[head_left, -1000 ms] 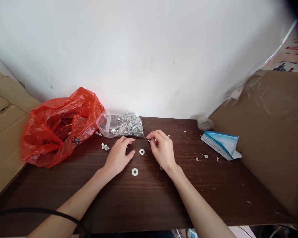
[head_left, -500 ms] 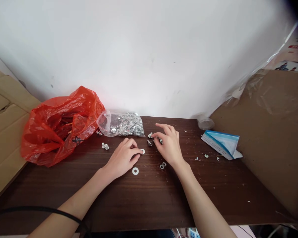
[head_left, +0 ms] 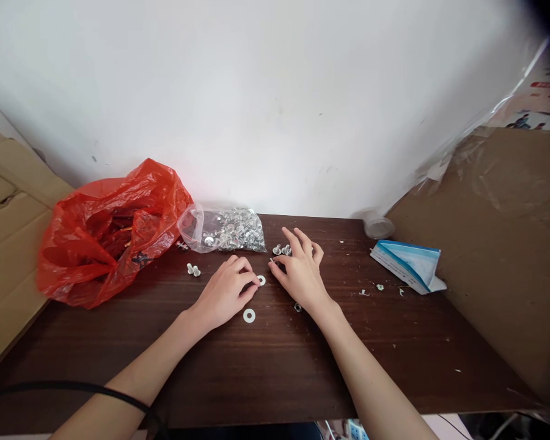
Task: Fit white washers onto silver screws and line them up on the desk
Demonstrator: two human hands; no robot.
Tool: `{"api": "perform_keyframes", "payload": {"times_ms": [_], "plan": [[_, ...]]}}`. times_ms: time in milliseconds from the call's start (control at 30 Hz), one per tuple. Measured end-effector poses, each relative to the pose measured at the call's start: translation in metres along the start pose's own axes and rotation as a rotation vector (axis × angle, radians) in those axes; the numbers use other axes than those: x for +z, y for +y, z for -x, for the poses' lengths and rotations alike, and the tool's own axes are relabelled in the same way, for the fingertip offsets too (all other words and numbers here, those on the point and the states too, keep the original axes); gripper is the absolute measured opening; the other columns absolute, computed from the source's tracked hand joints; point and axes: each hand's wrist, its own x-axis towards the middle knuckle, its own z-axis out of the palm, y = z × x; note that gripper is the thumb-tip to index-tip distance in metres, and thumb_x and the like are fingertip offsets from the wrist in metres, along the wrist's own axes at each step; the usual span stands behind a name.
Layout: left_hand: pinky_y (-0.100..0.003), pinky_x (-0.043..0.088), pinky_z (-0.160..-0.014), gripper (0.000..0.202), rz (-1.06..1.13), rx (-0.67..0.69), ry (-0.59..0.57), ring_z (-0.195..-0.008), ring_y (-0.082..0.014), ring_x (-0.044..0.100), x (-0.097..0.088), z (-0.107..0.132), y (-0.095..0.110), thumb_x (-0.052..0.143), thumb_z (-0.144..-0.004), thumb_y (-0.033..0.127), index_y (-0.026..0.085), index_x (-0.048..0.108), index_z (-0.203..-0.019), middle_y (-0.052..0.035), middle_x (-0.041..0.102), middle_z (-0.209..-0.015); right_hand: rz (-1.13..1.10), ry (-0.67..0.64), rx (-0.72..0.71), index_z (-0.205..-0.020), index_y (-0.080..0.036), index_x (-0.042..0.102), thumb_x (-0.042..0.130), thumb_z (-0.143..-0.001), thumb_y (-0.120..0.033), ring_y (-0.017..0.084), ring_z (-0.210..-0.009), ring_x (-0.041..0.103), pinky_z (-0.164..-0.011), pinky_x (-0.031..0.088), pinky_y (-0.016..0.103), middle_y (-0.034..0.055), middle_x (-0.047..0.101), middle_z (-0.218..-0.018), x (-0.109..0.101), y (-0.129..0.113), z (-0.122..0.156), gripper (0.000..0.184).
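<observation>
Mid-frame, left hand (head_left: 224, 287) narrow at one washer (head_left: 263, 280), grip unclear; right hand (head_left: 301, 276) pinching a bolt (head_left: 271, 260), both unjoined; lower washer (head_left: 245, 316) untouched.

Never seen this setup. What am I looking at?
No machine here: these are a person's bare left hand and right hand. One head-worn camera took the pictures, looking forward and down. On the wooden table lie a red plastic bag, a clear bag of metal hardware, two bolts beside the left hand, more bolts by the right, a hex nut, two flat washers and a blue-and-white packet. The left hand is at the farther washer; the right is at a small metal part, mostly hidden. I can't tell whether either is gripped.
</observation>
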Motion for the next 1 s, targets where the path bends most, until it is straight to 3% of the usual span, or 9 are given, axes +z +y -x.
{"api": "perform_keyframes", "payload": {"times_ms": [300, 567, 833, 1000], "plan": [[-0.036, 0.044, -0.082, 0.020, 0.004, 0.000, -0.004, -0.087, -0.0183, 0.048, -0.001, 0.000, 0.001, 0.049, -0.090, 0.020, 0.018, 0.069, -0.088, -0.0055, 0.057, -0.090, -0.039, 0.007, 0.032, -0.074, -0.017, 0.066, 0.058, -0.077, -0.018, 0.034, -0.133, 0.029, -0.100, 0.025, 0.056, 0.0141, 0.045, -0.137, 0.004, 0.000, 0.002, 0.008], [-0.035, 0.045, -0.082, 0.022, 0.034, 0.018, 0.002, -0.089, -0.0185, 0.048, 0.001, 0.000, -0.003, 0.048, -0.090, 0.018, 0.020, 0.068, -0.099, -0.0058, 0.055, -0.092, -0.120, 0.104, 0.133, -0.076, -0.018, 0.062, 0.057, -0.078, -0.022, 0.032, -0.129, 0.031, -0.099, 0.025, 0.054, 0.0123, 0.046, -0.131, 0.002, 0.002, 0.000, 0.006], [-0.035, 0.045, -0.083, 0.022, 0.001, 0.034, -0.004, -0.090, -0.0188, 0.048, 0.002, 0.001, -0.002, 0.049, -0.090, 0.018, 0.020, 0.069, -0.097, -0.0059, 0.056, -0.092, -0.070, 0.074, 0.095, -0.080, -0.019, 0.062, 0.059, -0.077, -0.023, 0.034, -0.131, 0.029, -0.099, 0.024, 0.054, 0.0132, 0.042, -0.134, 0.002, 0.004, 0.002, 0.006], [-0.034, 0.045, -0.082, 0.021, 0.093, 0.003, 0.013, -0.090, -0.0183, 0.051, -0.001, 0.000, -0.003, 0.049, -0.091, 0.021, 0.020, 0.069, -0.098, -0.0059, 0.057, -0.092, -0.111, 0.139, 0.047, -0.090, -0.021, 0.065, 0.058, -0.079, -0.023, 0.033, -0.129, 0.031, -0.099, 0.025, 0.053, 0.0104, 0.041, -0.137, -0.009, 0.002, 0.000, 0.013]]}}
